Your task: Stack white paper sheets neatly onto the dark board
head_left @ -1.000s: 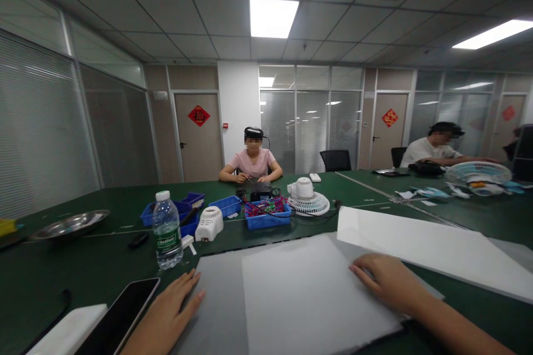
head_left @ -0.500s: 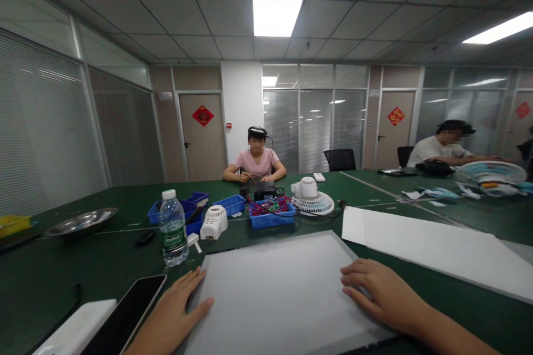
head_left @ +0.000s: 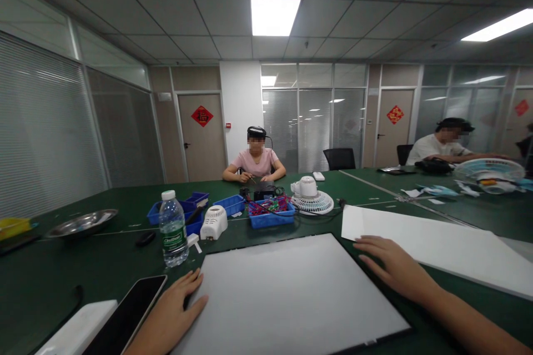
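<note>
A large pale grey-white panel [head_left: 283, 294] with a dark edge lies flat before me on the green table. My left hand [head_left: 177, 308] rests at the panel's left edge, fingers apart, holding nothing. Off the panel's right edge, my right hand [head_left: 395, 266] is over the strip between it and a long white sheet [head_left: 433, 238]; its fingers are stretched out and it holds nothing. Left of my left hand lie a black phone [head_left: 129, 310] and a white block [head_left: 79, 327].
Beyond the panel stand a water bottle [head_left: 172, 233], a white housing [head_left: 214, 223], a blue bin of wires [head_left: 271, 221] and a white fan part [head_left: 312, 199]. A metal dish [head_left: 83, 223] sits left. Two people sit at the table, one opposite, one far right.
My right hand has left the panel's right edge and moved right and slightly up. The panel's right edge and lower right corner now show. My left hand has hardly moved.
</note>
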Motion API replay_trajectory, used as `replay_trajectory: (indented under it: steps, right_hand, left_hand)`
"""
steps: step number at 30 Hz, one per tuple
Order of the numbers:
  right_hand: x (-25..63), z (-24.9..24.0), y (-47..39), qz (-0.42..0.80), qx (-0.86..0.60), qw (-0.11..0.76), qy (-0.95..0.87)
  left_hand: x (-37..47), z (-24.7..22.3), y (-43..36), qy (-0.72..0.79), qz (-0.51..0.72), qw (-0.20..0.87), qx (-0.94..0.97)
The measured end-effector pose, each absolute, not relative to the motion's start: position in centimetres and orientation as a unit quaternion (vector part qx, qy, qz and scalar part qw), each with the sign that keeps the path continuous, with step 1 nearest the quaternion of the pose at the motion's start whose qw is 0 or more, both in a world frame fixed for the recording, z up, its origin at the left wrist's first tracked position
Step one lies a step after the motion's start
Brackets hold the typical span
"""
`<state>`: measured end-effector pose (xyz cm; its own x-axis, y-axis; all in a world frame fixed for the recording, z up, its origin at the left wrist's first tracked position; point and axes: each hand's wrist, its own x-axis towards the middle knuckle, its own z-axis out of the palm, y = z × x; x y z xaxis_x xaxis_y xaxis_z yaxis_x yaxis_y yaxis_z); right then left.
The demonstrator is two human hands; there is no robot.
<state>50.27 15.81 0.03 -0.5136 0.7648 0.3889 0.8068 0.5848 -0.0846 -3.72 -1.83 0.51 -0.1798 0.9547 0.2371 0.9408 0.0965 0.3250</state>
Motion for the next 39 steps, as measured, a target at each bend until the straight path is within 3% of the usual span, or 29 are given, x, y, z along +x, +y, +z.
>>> replay_trajectory:
  steps: [6,17,20,25,33,39]
  right_hand:
    - [56.4,-2.4,20.1,-0.047,-0.615,0.179,-0.766]
    - [52.6,0.1,16.8,-0.088,-0.621,0.170,-0.760]
    - [49.9,1.2,14.2,-0.101,-0.572,0.176,-0.795]
    - [45.7,1.4,10.0,-0.030,-0.333,0.202,-0.921]
    - [43.6,2.3,9.3,0.004,-0.346,0.132,-0.929]
    - [43.5,1.0,8.6,0.022,-0.296,0.166,-0.940]
  left_hand:
    - [-3.8,0.5,-2.1,0.744,0.193,0.006,0.639]
    - [-3.8,0.7,-2.5,0.743,0.211,-0.001,0.635]
    - [-3.7,0.9,-2.7,0.747,0.205,0.006,0.633]
    - [-3.7,0.8,-2.5,0.750,0.192,0.016,0.633]
    - [-3.9,0.4,-2.3,0.745,0.211,0.013,0.633]
    - [-3.7,0.5,-2.4,0.744,0.204,0.003,0.636]
